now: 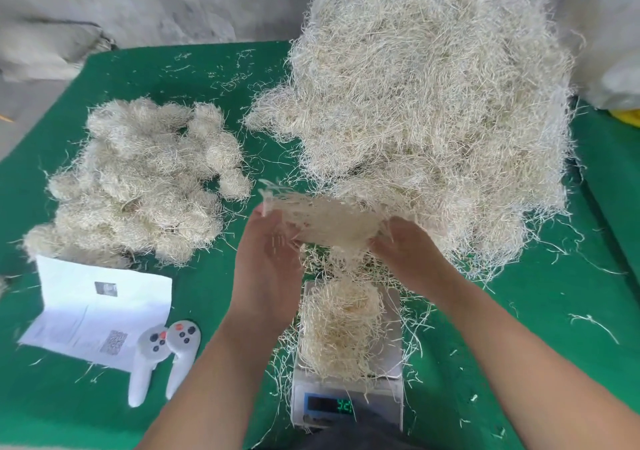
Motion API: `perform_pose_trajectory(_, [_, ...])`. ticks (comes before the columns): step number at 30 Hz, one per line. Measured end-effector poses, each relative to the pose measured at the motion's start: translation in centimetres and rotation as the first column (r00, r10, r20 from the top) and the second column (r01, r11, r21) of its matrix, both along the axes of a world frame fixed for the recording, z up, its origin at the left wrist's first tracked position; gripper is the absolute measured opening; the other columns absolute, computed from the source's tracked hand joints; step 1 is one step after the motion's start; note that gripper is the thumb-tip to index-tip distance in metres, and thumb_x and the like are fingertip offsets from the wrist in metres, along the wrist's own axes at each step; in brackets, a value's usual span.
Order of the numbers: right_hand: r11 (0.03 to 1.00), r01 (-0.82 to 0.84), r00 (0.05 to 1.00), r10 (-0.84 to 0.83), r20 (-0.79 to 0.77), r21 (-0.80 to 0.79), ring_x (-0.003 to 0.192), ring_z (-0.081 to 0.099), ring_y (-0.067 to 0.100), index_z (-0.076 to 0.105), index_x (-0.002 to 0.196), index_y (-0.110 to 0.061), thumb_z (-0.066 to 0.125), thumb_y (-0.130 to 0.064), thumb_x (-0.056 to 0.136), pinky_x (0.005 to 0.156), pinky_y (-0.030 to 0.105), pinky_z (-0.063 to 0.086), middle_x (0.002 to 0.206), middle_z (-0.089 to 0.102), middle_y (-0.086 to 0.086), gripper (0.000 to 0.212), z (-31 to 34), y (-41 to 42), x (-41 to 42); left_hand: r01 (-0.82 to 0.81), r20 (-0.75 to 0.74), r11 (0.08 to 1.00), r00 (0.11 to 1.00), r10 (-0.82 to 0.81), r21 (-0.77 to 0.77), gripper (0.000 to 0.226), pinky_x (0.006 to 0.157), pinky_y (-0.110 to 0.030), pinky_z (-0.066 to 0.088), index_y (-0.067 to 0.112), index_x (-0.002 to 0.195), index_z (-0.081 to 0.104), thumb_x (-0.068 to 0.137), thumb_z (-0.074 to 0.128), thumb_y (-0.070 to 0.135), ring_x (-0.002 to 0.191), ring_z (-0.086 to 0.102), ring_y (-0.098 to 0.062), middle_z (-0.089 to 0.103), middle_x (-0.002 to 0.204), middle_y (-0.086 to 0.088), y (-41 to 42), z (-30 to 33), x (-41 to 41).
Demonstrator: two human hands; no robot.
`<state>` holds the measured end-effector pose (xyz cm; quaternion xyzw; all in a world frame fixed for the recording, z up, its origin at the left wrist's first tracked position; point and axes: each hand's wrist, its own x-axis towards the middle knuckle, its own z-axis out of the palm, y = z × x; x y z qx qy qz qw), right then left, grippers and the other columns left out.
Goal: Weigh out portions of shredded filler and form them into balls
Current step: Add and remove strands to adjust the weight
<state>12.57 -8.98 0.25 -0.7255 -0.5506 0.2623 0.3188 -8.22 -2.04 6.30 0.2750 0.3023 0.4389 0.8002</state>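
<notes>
A big loose heap of pale shredded filler (433,110) fills the right half of the green table. Several formed filler balls (138,186) lie piled at the left. A small digital scale (393,370) stands at the front centre with a portion of filler (341,328) on its pan and green digits lit. Above the scale, my left hand (268,259) and my right hand (405,249) hold a stretched, blurred tuft of filler (329,221) between them, each gripping one end.
A folded white paper sheet (93,307) lies at the front left, with two white handheld controllers (166,356) beside it. Loose strands are scattered over the green table cover (519,345). A white bag (609,34) and something yellow (628,117) sit at the far right.
</notes>
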Motion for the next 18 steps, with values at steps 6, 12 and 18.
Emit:
perform_pose_trajectory(6, [0.917, 0.292, 0.584, -0.395, -0.709, -0.271, 0.106, 0.07, 0.021, 0.078, 0.097, -0.035, 0.058, -0.021, 0.106, 0.097, 0.053, 0.057, 0.102, 0.079, -0.009, 0.026, 1.3, -0.1, 1.7, 0.14, -0.251, 0.99, 0.958, -0.141, -0.022, 0.036, 0.089, -0.038, 0.047, 0.014, 0.105, 0.057, 0.084, 0.074, 0.038, 0.093, 0.051, -0.03, 0.058, 0.105, -0.013, -0.9, -0.7, -1.1])
perform_pose_trajectory(12, [0.764, 0.426, 0.227, -0.609, -0.76, -0.485, 0.097, 0.077, 0.024, 0.073, 0.116, -0.028, 0.058, -0.009, 0.101, 0.069, 0.039, 0.063, 0.103, 0.081, 0.003, 0.028, -0.4, 1.4, 3.3, 0.218, -0.474, 0.964, 0.872, -0.123, 0.151, 0.031, 0.087, -0.033, 0.059, 0.017, 0.096, 0.071, 0.095, 0.062, 0.047, 0.089, 0.069, -0.025, 0.073, 0.098, -0.009, -2.5, -1.4, -1.6])
perform_pose_trajectory(18, [0.689, 0.485, 0.048, -0.636, -0.77, -0.539, 0.086, 0.077, 0.021, 0.075, 0.12, -0.018, 0.063, -0.008, 0.1, 0.058, 0.034, 0.063, 0.097, 0.079, 0.009, 0.025, -1.3, 1.1, 4.5, 0.247, -0.538, 0.951, 0.835, -0.113, 0.184, 0.049, 0.079, -0.027, 0.058, 0.012, 0.087, 0.057, 0.088, 0.069, 0.06, 0.079, 0.06, -0.012, 0.06, 0.084, 0.0, -3.1, -1.9, -2.6])
